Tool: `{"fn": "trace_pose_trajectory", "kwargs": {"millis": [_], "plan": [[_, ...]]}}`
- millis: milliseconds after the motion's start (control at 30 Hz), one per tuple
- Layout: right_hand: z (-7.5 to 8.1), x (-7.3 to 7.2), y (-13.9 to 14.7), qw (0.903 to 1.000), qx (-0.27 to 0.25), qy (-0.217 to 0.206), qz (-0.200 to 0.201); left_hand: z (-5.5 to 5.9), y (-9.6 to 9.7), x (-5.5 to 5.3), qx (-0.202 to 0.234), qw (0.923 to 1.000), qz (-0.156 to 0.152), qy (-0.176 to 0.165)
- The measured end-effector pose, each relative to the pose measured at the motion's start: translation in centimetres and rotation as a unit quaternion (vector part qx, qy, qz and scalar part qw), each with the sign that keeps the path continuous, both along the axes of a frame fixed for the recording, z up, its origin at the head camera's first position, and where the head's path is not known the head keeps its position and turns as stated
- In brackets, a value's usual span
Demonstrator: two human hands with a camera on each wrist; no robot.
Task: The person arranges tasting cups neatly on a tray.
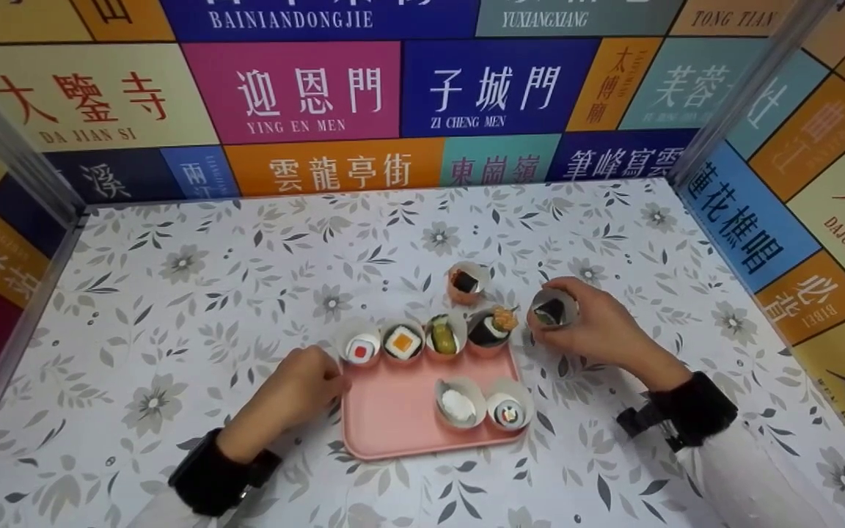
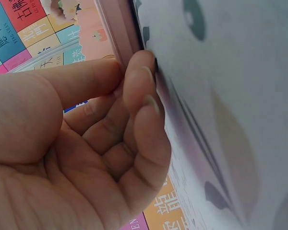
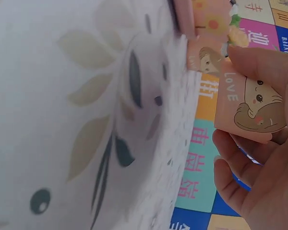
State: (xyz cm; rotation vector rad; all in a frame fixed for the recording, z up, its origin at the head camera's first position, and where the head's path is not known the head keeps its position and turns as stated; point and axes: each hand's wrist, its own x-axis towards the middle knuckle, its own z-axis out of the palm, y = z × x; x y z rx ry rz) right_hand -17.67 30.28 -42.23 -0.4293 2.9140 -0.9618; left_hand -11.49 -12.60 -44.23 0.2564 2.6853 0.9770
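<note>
My left hand [image 1: 304, 389] pinches the left rim of a pink tray [image 1: 386, 414]; in the left wrist view the thumb and fingertips [image 2: 139, 79] meet at the tray's edge. To the right of the tray, my right hand [image 1: 602, 323] holds a small paper cup [image 3: 237, 103] printed with a cartoon girl and "LOVE". Inside that cup is a dark, seaweed-wrapped piece [image 1: 553, 312]. Along the tray's back edge stand several cups of sushi, among them a roll with a red centre [image 1: 360, 351] and a square one with an orange centre [image 1: 403, 342].
Two more cups, one with a white-topped piece [image 1: 458, 405] and one with a round roll [image 1: 507, 413], stand at the tray's front right. Behind the tray, another cup [image 1: 466, 287] sits on the floral tablecloth [image 1: 195, 352]. Printed panels [image 1: 290, 95] wall the table's back and sides.
</note>
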Motion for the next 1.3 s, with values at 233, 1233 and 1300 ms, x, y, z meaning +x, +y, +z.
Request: {"fn": "trace_pose_trajectory", "kwargs": {"millis": [233,1233,1300], "plan": [[1.2,0.7,-1.6,0.9992,-0.002,0.028,0.028,0.0,0.0,0.0,0.002,1.0000,0.003,-0.006],[4.2,4.3,-11.4,0.9716,-0.028,0.077,0.222,0.2,0.2,0.0,-0.001,0.9996,0.016,-0.024],[4.3,4.5,-12.1,0.9696,-0.018,0.076,0.232,0.2,0.1,0.0,-0.002,0.9995,0.017,-0.027]]}}
